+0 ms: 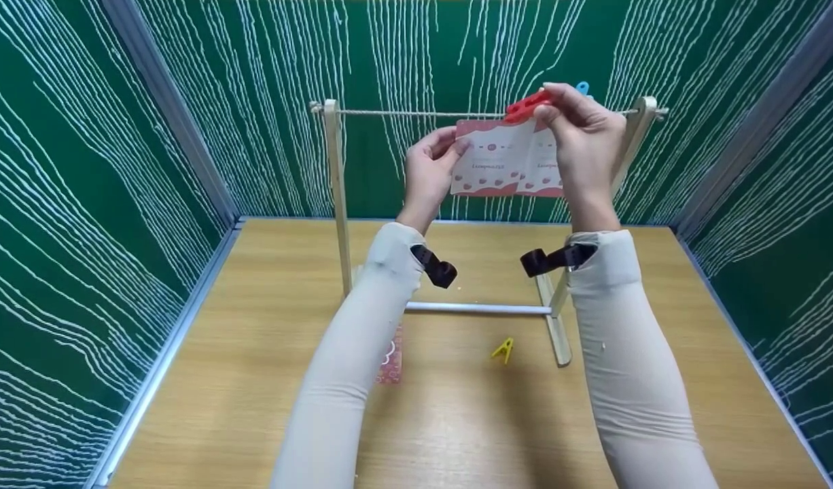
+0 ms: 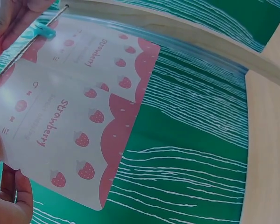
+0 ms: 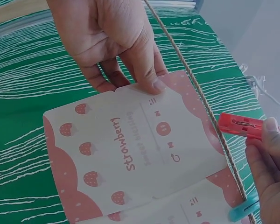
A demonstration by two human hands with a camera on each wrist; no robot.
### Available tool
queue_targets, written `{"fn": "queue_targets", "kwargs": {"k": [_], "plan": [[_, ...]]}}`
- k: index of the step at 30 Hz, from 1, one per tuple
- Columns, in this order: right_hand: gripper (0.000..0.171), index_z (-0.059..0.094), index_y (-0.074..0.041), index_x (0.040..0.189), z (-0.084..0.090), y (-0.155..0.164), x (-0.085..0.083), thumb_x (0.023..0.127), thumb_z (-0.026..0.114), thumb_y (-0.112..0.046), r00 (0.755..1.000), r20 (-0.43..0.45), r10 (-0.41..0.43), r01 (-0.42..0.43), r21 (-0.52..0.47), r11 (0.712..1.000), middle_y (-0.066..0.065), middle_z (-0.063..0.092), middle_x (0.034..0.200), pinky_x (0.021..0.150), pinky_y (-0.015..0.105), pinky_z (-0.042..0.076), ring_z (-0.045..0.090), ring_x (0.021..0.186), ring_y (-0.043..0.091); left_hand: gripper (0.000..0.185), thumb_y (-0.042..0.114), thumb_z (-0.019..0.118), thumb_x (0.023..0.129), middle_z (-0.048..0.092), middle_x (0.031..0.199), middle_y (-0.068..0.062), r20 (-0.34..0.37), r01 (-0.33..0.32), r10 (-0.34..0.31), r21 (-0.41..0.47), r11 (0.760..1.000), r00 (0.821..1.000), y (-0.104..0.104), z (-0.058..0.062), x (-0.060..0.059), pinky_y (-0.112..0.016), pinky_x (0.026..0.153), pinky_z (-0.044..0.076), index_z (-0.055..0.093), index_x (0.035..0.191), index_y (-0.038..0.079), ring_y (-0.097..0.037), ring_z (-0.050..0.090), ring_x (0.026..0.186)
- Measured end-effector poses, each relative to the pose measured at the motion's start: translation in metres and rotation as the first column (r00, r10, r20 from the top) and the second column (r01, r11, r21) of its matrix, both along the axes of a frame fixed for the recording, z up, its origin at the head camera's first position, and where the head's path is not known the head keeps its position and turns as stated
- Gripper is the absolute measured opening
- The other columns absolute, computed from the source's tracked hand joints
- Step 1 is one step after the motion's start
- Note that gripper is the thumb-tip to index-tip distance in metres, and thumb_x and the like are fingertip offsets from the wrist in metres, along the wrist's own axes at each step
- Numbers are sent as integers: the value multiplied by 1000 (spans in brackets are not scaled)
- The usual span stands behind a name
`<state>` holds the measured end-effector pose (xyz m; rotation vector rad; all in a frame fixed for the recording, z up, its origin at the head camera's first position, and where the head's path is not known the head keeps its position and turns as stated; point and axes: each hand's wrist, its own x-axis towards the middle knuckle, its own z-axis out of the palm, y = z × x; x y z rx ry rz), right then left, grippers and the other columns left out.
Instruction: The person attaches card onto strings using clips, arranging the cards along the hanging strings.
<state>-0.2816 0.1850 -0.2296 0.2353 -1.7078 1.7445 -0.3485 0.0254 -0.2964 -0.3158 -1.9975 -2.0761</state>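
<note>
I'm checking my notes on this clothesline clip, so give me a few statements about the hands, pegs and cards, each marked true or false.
1. The right hand pinches a red peg at the string. True.
2. The left hand rests flat on the table. False: it holds the edge of a strawberry card up at the string.
3. A yellow peg lies on the table. True.
4. The yellow peg is clipped to the string. False: a blue peg sits there.
5. The cards are printed with lemons. False: strawberries.

Glossy plastic red peg (image 1: 527, 106), matt paper card (image 1: 491, 166), rough twine line (image 1: 416, 113), wooden frame (image 1: 336, 197).
</note>
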Motion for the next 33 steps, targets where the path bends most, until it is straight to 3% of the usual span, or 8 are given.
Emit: {"fn": "queue_targets", "kwargs": {"k": [6,13,23,33], "plan": [[21,74,-3,104,1,-5,-8,83,72,-7,999,2,-43,42,69,997,3,74,96,76,18,49,62,81,12,27,21,65,89,72,111,-2,-18,2,-2,-4,1000,1000,0,3,-2,-24,90,47,68,114,12,-10,64,97],[22,73,-5,106,-6,-3,-25,84,71,-9,995,0,-96,95,176,980,4,74,101,81,18,49,64,91,12,27,24,66,88,71,112,2,-14,4,-5,-10,1000,1000,1,3,-1,-26,93,47,68,113,15,-7,64,97],[24,72,-10,110,-7,-4,-27,86,69,-10,991,18,-131,120,286,951,7,72,108,87,19,50,65,97,12,27,25,66,88,72,112,2,-26,7,-7,-11,1000,1000,1,0,-1,-29,93,47,68,114,15,-7,65,97],[23,71,-19,113,-7,-5,-28,91,64,-15,986,-42,-162,162,469,868,5,72,109,82,15,50,68,97,10,27,23,65,88,72,111,1,-11,23,-23,2,1000,1000,2,-1,0,-25,91,47,69,114,14,-8,65,98]]}}
